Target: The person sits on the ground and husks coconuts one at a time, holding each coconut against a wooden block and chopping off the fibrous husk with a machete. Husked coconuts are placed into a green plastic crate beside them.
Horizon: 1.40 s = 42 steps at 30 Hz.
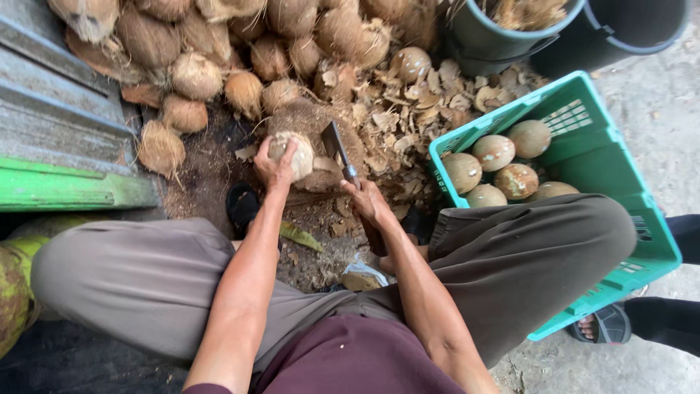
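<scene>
Steadying the pale, partly husked brown coconut (pixel 292 155) on top of the worn, fibre-covered chopping block (pixel 321 131) is the left hand (pixel 273 166), its grip wrapped closed over the near and left side of the shell, fingers curled across the top. The right hand (pixel 370 203) has a full closed grip on the handle of a short, broad-bladed steel cleaver (pixel 335 144), whose blade stands just right of the coconut, angled up and away from the body. To do this trimming well, as I judge it, the blade should meet the shell on the side away from the holding fingers, in shallow glancing cuts that peel fibre rather than bite deep, and the left hand should turn the nut a little between strokes so fresh husk faces the edge. The fingers lie near the blade's path, so keeping them low and behind the curve of the shell matters most. The block looks uneven and strewn with chips, so a firm downward press would stop the nut rolling. Around the block lie a heap of unhusked brown coconuts (pixel 197 44) and a litter of tan husk shavings (pixel 415 102). Beside the right knee a turquoise plastic crate (pixel 620 182) holds several cleaned, smooth coconuts (pixel 496 153), and two dark buckets (pixel 510 36) stand beyond it. Another person's sandalled foot (pixel 601 325) shows at the right edge.
</scene>
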Each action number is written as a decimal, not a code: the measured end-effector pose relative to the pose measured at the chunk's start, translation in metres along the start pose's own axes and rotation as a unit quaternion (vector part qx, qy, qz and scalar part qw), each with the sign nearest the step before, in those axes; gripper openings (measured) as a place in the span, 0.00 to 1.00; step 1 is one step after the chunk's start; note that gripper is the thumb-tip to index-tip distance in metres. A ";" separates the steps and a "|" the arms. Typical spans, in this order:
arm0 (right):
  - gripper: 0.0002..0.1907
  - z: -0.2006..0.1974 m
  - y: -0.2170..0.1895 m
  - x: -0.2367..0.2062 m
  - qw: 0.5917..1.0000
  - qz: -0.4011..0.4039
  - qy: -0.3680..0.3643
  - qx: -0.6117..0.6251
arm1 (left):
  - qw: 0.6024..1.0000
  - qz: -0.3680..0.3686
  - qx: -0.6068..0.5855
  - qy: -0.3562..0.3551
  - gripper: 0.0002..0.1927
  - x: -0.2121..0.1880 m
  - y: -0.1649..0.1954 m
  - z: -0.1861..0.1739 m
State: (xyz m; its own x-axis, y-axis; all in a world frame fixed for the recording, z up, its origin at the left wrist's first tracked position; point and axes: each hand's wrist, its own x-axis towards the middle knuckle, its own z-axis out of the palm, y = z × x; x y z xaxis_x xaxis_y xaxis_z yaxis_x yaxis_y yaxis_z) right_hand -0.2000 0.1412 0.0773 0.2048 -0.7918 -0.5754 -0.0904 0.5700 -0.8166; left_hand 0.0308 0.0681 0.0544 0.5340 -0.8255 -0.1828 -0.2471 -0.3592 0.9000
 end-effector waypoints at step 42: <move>0.17 0.008 0.020 0.037 0.971 0.007 0.131 -0.198 | 0.962 0.236 0.120 0.059 0.21 0.010 -0.009 0.039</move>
State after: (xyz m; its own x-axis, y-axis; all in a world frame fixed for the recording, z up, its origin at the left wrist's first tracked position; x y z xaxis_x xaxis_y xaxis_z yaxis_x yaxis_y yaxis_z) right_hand -0.1865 0.1255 0.0401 -0.0498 -0.8424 -0.5365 -0.4696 0.4938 -0.7318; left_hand 0.0070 0.0457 0.0288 0.4006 -0.8712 0.2838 -0.6567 -0.0570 0.7520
